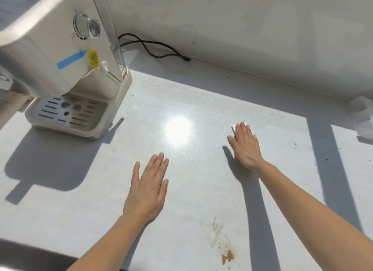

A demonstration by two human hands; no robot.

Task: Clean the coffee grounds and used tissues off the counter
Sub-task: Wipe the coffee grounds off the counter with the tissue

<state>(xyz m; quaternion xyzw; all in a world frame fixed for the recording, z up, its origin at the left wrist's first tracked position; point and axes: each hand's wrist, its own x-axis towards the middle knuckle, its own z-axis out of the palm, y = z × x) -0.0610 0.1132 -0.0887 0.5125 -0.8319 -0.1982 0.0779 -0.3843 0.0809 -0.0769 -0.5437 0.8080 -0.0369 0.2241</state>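
My right hand (245, 144) lies flat, fingers together, on a white tissue (233, 127) on the white counter (181, 190); only the tissue's edges show beside my fingers. My left hand (148, 187) rests flat on the bare counter nearer the front, palm down, holding nothing. A brown coffee smear (227, 256) and faint streaks (217, 227) mark the counter near its front edge. Dark coffee specks (295, 145) are scattered to the right of my right hand and along the back wall.
A cream coffee machine (66, 68) with a slotted drip tray (68, 113) stands at the back left. Its black cord (157, 50) trails along the wall. A clear plastic container (362, 117) sits at the far right edge.
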